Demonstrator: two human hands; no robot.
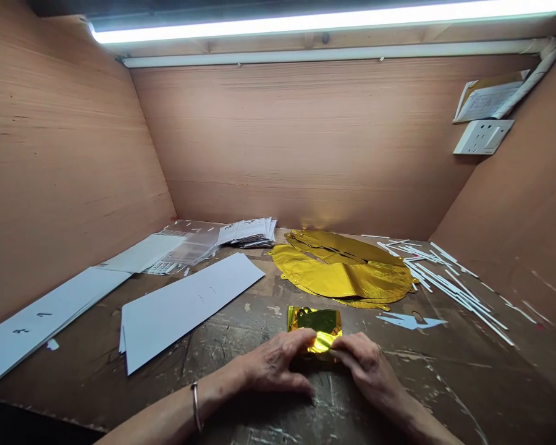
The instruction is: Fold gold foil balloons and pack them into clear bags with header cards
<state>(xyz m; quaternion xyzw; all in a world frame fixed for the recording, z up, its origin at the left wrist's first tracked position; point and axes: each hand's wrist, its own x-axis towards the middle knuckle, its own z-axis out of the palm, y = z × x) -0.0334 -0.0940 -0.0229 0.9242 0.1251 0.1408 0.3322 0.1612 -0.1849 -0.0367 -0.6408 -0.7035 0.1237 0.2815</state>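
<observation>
A gold foil balloon (319, 321), folded into a small shiny rectangle, lies on the worktable in front of me. The fingertips of my left hand (280, 364) press on its left near side, with the thumb spread away over the table. At the near right corner, my right hand (368, 364) has its fingers closed on the foil edge. Just behind lie several flat, unfolded gold foil balloons (352, 278) in a loose pile.
White card sheets (189, 303) lie to the left, with longer marked strips (50, 309) beyond. Printed papers (248, 232) and clear plastic bags (194, 238) sit at the back. White sticks (458, 290) and a blue-white scrap (412, 320) are on the right. Wooden walls enclose the table.
</observation>
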